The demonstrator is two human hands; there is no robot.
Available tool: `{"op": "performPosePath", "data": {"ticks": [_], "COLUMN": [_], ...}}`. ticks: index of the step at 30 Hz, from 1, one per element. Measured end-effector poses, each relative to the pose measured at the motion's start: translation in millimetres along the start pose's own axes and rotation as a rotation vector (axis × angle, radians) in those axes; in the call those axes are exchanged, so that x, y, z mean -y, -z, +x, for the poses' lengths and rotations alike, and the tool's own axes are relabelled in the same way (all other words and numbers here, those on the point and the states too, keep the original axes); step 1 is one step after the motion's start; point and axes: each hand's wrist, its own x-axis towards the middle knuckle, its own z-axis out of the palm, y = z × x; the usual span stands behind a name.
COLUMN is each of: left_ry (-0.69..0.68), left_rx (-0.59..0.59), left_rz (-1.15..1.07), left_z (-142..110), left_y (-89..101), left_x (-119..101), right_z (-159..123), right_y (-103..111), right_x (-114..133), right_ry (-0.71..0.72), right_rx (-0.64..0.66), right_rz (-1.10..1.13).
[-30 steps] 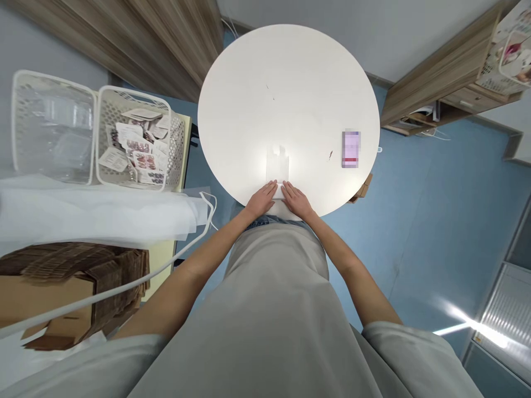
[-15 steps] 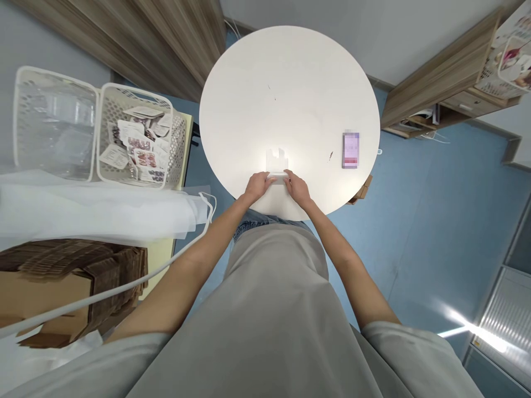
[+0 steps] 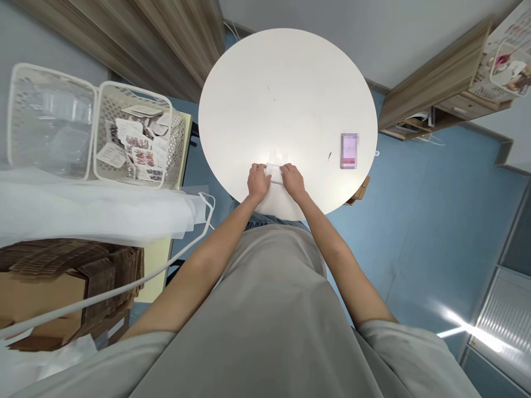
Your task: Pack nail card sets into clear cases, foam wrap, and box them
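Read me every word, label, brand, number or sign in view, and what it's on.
Nothing can be read for certain.
White packet between the left hand and right hand: no text can be made out.
Phone: screen pixelated, unreadable.
Cards in the basket: print too small.
White surface at top right: faint marks, too blurred.
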Motion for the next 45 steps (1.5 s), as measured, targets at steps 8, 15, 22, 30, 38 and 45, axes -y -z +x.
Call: {"op": "performPosePath", "data": {"ticks": [8, 15, 22, 30, 38, 45], "left_ry": [0.175, 0.131, 0.136, 0.217, 0.296, 0.301], "left_rx": [-0.114, 0.042, 0.266, 0.100, 0.028, -0.059], "left_rz": [-0.174, -0.210, -0.259, -0.149, -0.089, -0.129], "left_z": [-35.7, -24.9, -16.8, 10.6, 24.8, 3.4], "left_y": [13.7, 8.2, 5.6, 71.8, 105.3, 106.4], "left_x": [36.5, 24.8, 8.6, 84.0, 109.2, 85.7], "right_z": [-32.3, -36.4, -41.6, 11.9, 41.4, 30.8], "right_y": [-15.0, -16.7, -17.3, -62.1, -72.4, -60.1], "right_x": [-1.2, 5.5, 21.1, 119.6, 168.2, 161.7], "right_ry": [-0.230, -0.348, -0.427, -0.358, -0.286, -0.243], "right_rx": [-0.004, -0.024, -0.071, 0.010, 0.099, 0.113], "right_rz": [0.135, 0.233, 0.253, 0.296, 0.248, 0.184]}}
